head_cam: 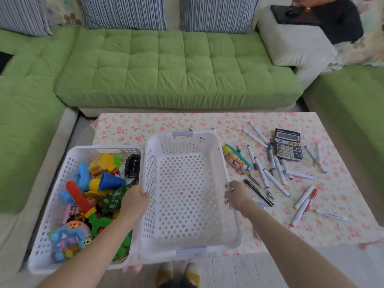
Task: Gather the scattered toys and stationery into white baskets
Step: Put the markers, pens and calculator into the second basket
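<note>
An empty white basket is held over the desk's near edge.
Head view: the left hand curls over its left rim and the right hand grips the right rim. A toy-filled basket sits just beside it on the left. Markers, a pencil case and a calculator (its label too blurred to read) lie scattered on the right, leaving bare desk behind the baskets.

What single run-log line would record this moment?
left hand: holds empty basket | right hand: holds empty basket | toy basket: filled | markers, calculator: on table
</note>
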`<state>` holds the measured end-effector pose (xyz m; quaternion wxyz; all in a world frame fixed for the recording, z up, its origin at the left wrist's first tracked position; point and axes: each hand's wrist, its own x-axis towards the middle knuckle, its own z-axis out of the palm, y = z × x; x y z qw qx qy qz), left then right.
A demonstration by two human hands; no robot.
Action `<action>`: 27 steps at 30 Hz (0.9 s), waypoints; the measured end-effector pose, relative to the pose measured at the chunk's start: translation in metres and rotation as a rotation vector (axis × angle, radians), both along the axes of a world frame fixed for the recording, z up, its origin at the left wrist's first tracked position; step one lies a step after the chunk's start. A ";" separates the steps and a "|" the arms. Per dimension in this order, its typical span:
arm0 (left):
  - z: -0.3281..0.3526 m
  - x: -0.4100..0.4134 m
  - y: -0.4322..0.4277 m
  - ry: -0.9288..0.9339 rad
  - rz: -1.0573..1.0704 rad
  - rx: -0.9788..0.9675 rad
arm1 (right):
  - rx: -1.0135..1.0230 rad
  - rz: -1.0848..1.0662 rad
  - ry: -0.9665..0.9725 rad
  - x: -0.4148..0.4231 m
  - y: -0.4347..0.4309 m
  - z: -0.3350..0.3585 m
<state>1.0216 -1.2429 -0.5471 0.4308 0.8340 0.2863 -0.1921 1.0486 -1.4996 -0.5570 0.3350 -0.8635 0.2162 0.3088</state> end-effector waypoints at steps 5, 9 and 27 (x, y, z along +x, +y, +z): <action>0.074 0.022 0.009 -0.161 0.022 -0.076 | 0.091 -0.083 -0.085 0.017 -0.002 0.076; 0.126 0.033 0.020 -0.278 0.024 -0.202 | 0.098 -0.100 -0.131 0.026 -0.002 0.123; 0.260 0.095 0.034 -0.464 0.007 -0.654 | 0.294 -0.104 -0.353 0.077 0.003 0.249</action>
